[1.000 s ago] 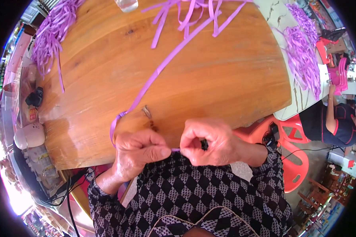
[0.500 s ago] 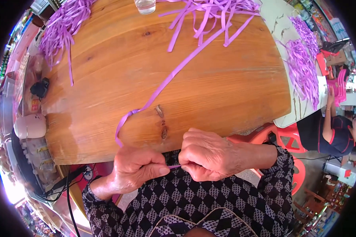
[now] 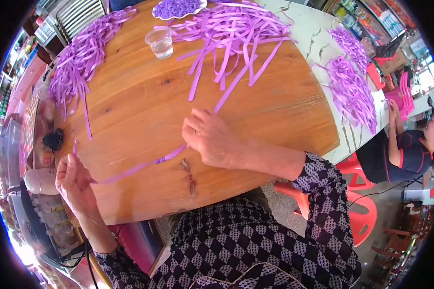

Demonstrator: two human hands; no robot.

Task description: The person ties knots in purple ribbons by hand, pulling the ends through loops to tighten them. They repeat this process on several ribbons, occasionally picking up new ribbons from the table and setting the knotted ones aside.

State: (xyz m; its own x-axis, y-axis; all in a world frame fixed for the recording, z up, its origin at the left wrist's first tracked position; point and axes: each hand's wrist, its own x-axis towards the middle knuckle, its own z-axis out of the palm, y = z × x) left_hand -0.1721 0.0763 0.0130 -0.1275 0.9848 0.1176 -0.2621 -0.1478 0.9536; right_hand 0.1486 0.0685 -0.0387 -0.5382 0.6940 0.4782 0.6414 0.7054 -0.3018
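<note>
A thin purple ribbon (image 3: pixel 130 171) stretches across the wooden table between my two hands. Its end pokes up above my left hand (image 3: pixel 75 182), which pinches it between thumb and fingers past the table's left edge. My right hand (image 3: pixel 211 137) is closed on the same ribbon over the middle of the table. Between the hands, a small darker purple lump (image 3: pixel 161 160) sits on the ribbon; whether it is a knot or a bead I cannot tell. Beyond my right hand the ribbon runs up to a loose heap of purple ribbons (image 3: pixel 236 36).
A clear plastic cup (image 3: pixel 162 48) of liquid stands beside the heap, near a white dish (image 3: pixel 155 13) of small purple pieces. More ribbons hang at the left (image 3: pixel 79 65) and lie on a white marbled table (image 3: pixel 349 96). Red stools (image 3: pixel 361 219) and another person (image 3: pixel 407 151) are at right.
My hands were close together at the table's front edge. The left has moved out left and up, the right forward, drawing the ribbon out between them. The view has shifted, showing the dish.
</note>
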